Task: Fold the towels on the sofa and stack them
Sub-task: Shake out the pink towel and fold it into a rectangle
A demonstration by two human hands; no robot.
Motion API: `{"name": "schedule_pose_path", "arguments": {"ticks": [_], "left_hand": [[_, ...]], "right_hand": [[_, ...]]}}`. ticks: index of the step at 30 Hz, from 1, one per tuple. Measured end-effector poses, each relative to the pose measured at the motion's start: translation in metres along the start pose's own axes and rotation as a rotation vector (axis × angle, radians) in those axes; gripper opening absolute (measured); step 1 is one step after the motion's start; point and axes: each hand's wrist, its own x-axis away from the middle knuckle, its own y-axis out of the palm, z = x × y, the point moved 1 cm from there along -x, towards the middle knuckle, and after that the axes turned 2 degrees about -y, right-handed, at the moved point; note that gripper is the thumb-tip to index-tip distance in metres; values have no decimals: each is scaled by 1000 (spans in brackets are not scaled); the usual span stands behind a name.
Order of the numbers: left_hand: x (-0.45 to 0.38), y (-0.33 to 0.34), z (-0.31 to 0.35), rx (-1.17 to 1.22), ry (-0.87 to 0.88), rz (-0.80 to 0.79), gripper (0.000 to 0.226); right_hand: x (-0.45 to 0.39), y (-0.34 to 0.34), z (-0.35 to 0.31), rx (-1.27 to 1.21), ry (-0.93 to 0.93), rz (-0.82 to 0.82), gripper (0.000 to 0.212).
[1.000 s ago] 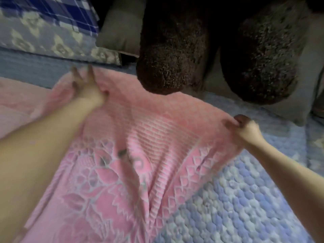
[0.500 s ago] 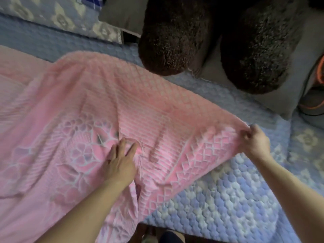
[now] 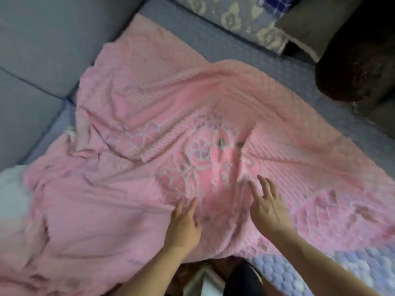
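Note:
A large pink towel (image 3: 162, 116) with a raised flower pattern lies spread and wrinkled across the sofa seat (image 3: 275, 67). My left hand (image 3: 183, 225) lies flat on the towel near its front edge, fingers straight. My right hand (image 3: 267, 204) also rests flat on it just to the right, fingers spread, beside the flower motif. More pink cloth (image 3: 89, 242), plainer and crumpled, lies at the left front; whether it is the same towel is unclear.
Grey-blue sofa back cushions (image 3: 42, 50) stand at the left. A patterned cushion (image 3: 245, 20) and a dark brown fuzzy cushion (image 3: 359, 67) sit at the back right. A blue and white bobbled cover (image 3: 320, 272) shows at the front right. Something white (image 3: 10, 189) lies at the left edge.
My right hand has let go of the towel's corner and come to lie flat beside my left hand. The view has swung left, showing more of the towel.

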Motion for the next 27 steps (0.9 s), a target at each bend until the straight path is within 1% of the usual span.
{"name": "schedule_pose_path", "arguments": {"ticks": [2,4,6,9,11,13,14,16,17,19,21,22,25,27], "left_hand": [[31,-5,-63,51,-139,7,69],[71,-17,-142,167,-342,43,65],[115,-24,-215,301,-492,135,63],[179,-23,-310,571,-679,278,59],[214,-12,-379,650,-731,304,54],[233,5,-446,711,-777,276,57],[242,12,-482,772,-813,261,59],[265,30,-546,929,-898,276,57],[272,32,-569,985,-926,312,52],[290,32,-615,1115,-947,362,41],[304,24,-652,1173,-924,383,32],[308,20,-666,1170,-929,397,33],[321,13,-713,1160,-963,415,51],[326,11,-738,1154,-973,413,58]], "right_hand": [[-9,3,-48,36,-92,-108,72],[-21,7,-102,78,-159,-221,72],[-31,15,-157,104,-193,-256,73],[-29,26,-244,137,-232,-296,66],[-17,40,-311,193,-342,-223,55],[2,59,-370,263,-534,-118,42],[13,73,-401,294,-575,-130,41],[46,112,-460,321,-525,-238,43],[61,128,-482,321,-456,-304,43],[91,162,-539,305,-395,-397,45],[118,191,-594,265,-424,-454,44],[130,200,-619,244,-451,-469,42],[157,224,-685,134,-408,-521,39],[167,230,-722,69,-453,-514,39]]}}
